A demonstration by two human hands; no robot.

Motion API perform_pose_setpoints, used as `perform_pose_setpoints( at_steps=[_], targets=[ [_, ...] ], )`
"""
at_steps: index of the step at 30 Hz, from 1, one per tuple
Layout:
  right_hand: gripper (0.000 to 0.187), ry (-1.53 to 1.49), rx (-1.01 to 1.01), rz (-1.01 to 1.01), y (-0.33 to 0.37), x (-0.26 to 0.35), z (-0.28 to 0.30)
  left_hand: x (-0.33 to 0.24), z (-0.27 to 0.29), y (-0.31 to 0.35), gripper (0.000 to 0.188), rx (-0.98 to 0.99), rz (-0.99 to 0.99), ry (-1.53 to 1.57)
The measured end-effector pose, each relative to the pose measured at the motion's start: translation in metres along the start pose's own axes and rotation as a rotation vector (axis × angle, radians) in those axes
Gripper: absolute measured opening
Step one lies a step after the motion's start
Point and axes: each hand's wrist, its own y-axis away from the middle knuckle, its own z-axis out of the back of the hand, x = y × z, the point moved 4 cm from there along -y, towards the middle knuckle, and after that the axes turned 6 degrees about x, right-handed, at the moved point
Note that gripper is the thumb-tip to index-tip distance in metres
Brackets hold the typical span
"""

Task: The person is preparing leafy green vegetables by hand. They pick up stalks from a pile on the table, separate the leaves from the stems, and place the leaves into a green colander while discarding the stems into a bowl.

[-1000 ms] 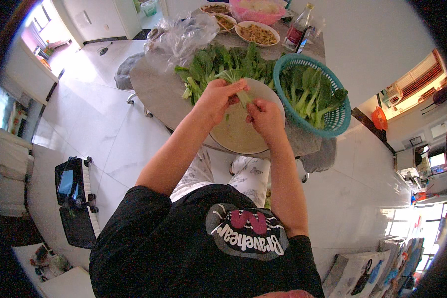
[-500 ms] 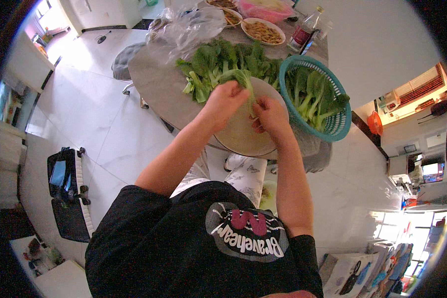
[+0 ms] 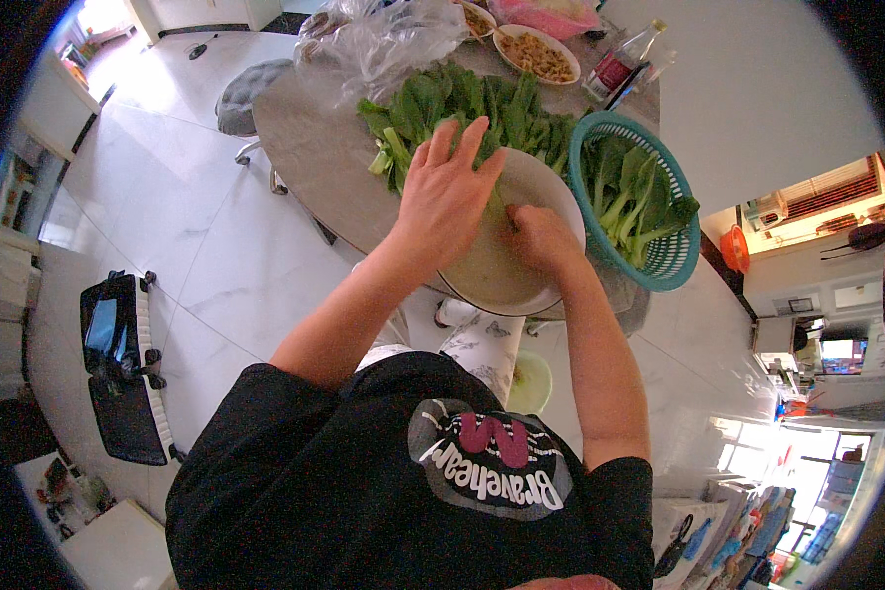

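My left hand (image 3: 447, 202) lies flat with fingers spread, over the near edge of a pile of leafy greens (image 3: 462, 108) and the rim of a wide white bowl (image 3: 521, 290). Beside it, inside the bowl, my right hand (image 3: 541, 236) has its fingers curled downward. A bit of green stalk (image 3: 497, 211) shows between the two hands, and I cannot tell whether the right hand grips it. A teal plastic basket (image 3: 671, 264) just right of the bowl holds more greens (image 3: 629, 192).
Everything stands on a round grey table (image 3: 305, 147). At its far side are a crumpled clear plastic bag (image 3: 383, 39), a dish of food (image 3: 536, 54), a pink bowl (image 3: 546, 15) and a bottle (image 3: 619, 64). A grey stool (image 3: 246, 93) and a black bag (image 3: 118, 364) are on the white floor.
Both hands were raised, pulling at a green stalk over the bowl. They have dropped: the left has spread flat over the greens and the right has gone down into the bowl.
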Motion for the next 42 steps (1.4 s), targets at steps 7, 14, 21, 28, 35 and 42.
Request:
perform_pose_setpoints(
  at_steps=[7, 14, 21, 28, 35, 42],
  targets=[
    [0.025, 0.093, 0.073, 0.059, -0.001, 0.007, -0.003, 0.009, -0.023, -0.004, 0.034, 0.314, 0.011, -0.065],
    [0.023, -0.053, -0.017, 0.009, 0.005, 0.016, 0.015, 0.007, -0.02, -0.003, 0.035, 0.321, 0.019, -0.141],
    [0.025, -0.023, 0.064, -0.056, 0.002, 0.016, 0.016, 0.006, -0.022, 0.0, 0.036, 0.23, -0.046, -0.102],
    [0.024, -0.204, -0.307, 0.15, 0.016, 0.012, 0.018, 0.0, -0.018, 0.0, 0.025, 0.246, -0.073, -0.122],
    [0.023, -0.152, -0.058, -0.08, 0.015, 0.013, 0.028, 0.002, -0.021, 0.0, 0.016, 0.309, -0.056, -0.211],
    [0.018, -0.025, -0.205, 0.072, 0.009, 0.001, 0.005, -0.001, -0.025, 0.0, 0.018, 0.342, -0.075, -0.259]
  ],
)
